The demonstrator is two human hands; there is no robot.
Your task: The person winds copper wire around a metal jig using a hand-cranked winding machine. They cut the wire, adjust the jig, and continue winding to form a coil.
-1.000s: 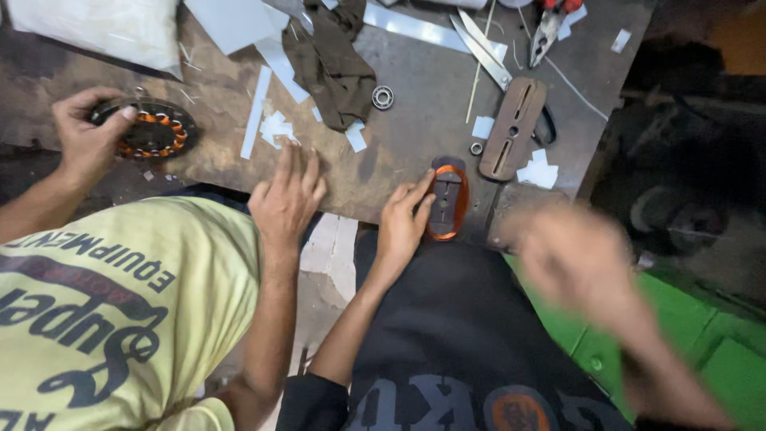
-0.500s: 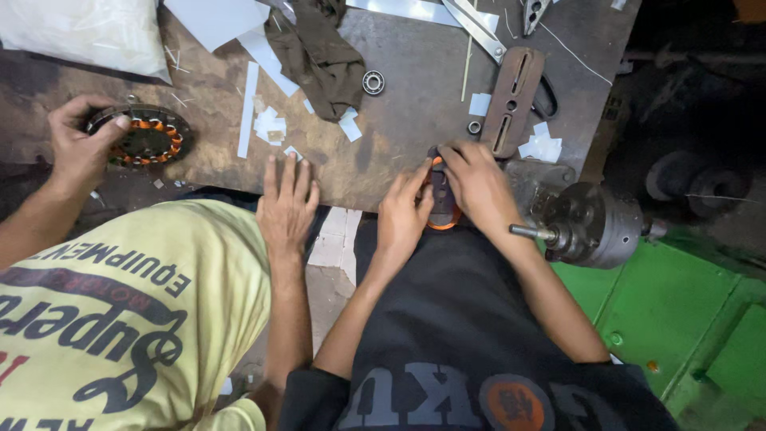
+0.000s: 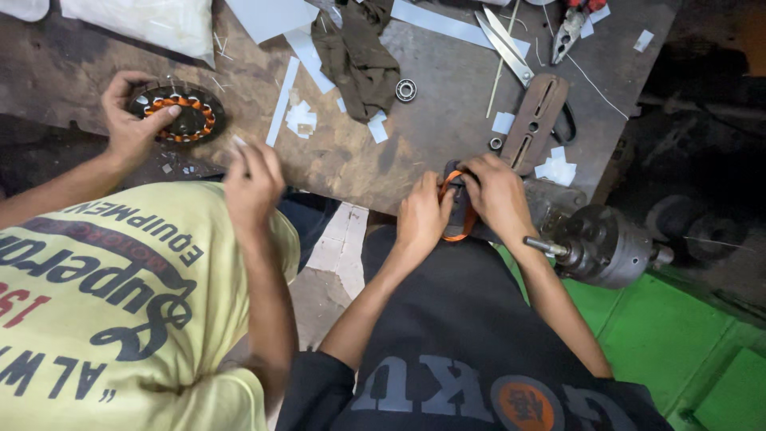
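Left hand (image 3: 421,217) and right hand (image 3: 496,195) pinch orange-wound coil (image 3: 456,209) at worktop (image 3: 447,120) near edge; grip firm, windings undisturbed.

Dark stator (image 3: 456,209) with orange copper windings: stands on edge at table rim, clamped between fingers (image 3: 435,201) of both hands, upper part hidden by fingertips.

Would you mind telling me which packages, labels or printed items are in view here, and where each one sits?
White plastic bag: top left of the bench, soft, crumpled.
Yellow shirt: co-worker, lower left, dark and red print.
Black shirt: camera wearer, bottom centre, grey lettering, round orange emblem.
Paper slips: white, blank, scattered across the bench.
No screens or signs.
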